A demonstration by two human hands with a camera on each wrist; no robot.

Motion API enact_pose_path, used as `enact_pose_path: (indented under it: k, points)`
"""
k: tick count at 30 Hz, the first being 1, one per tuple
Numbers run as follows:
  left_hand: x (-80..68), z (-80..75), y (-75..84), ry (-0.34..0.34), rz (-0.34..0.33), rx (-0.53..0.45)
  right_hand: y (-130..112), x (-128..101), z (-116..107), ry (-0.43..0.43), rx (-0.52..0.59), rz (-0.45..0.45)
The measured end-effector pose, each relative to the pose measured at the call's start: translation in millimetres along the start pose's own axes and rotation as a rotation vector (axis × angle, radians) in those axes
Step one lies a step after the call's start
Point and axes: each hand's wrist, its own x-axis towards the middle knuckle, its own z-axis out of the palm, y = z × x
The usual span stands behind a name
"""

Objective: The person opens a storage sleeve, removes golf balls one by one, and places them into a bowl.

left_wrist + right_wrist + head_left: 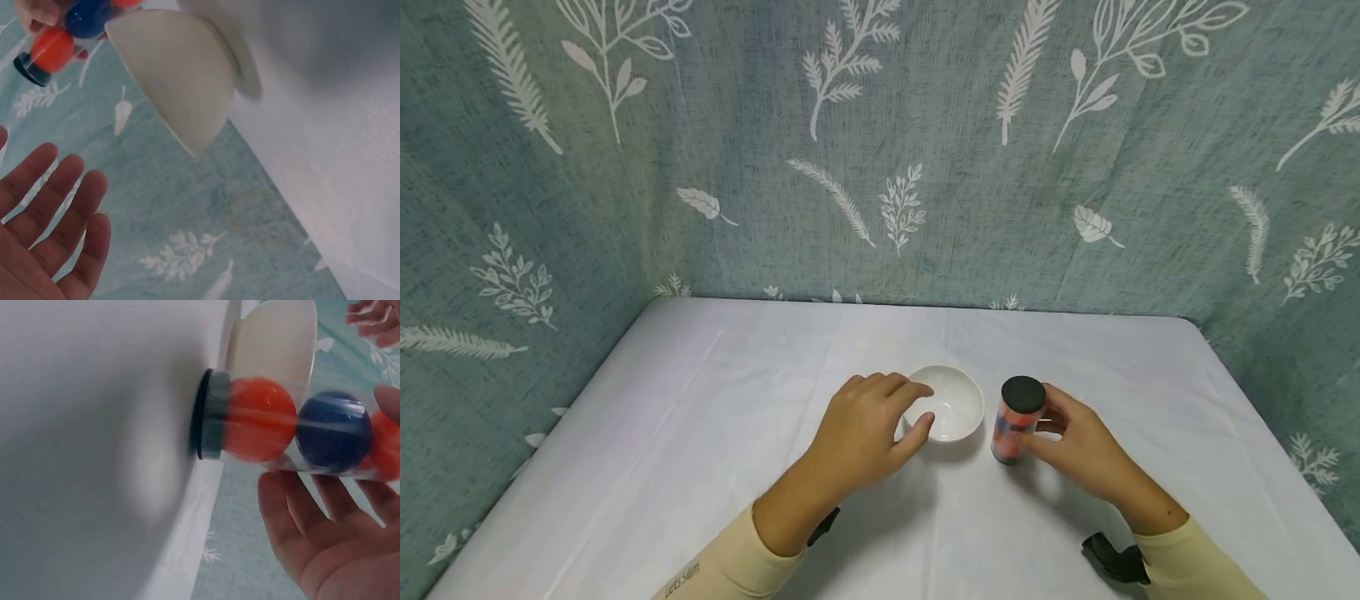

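Note:
My right hand [1078, 450] holds a clear tube of balls [1018, 421] with black ends, thumb on one side and fingers on the other. Through its wall in the right wrist view, an orange ball [259, 419], a dark blue ball [334, 431] and another orange ball [386, 447] show in a row. The tube is nearly upright; whether its base touches the table I cannot tell. Left of it stands a white bowl [951, 408], with no contents visible. My left hand [868, 425] hovers by the bowl's left side, fingers spread and apart from it in the left wrist view [53, 231].
A white cloth covers the table [737, 383]. Behind and to both sides hangs a blue-green curtain [925, 208] with white leaf prints, close to the table's edges. A black strap piece [1116, 558] sits at the right wrist.

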Motion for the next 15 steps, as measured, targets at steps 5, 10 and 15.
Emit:
enact_pose_path:
  k: [5,10,15]
  points:
    - [0.8,-1.8,3.0,-0.002,0.007,0.001,-6,-2,1,-0.062,-0.014,-0.045]
    - [1.3,-1.0,4.0,-0.016,0.006,0.001,-9,-4,2,-0.077,-0.035,-0.069]
    - [0.0,-1.1,7.8,-0.025,0.012,-0.005,-14,-7,5,-0.085,-0.032,-0.054]
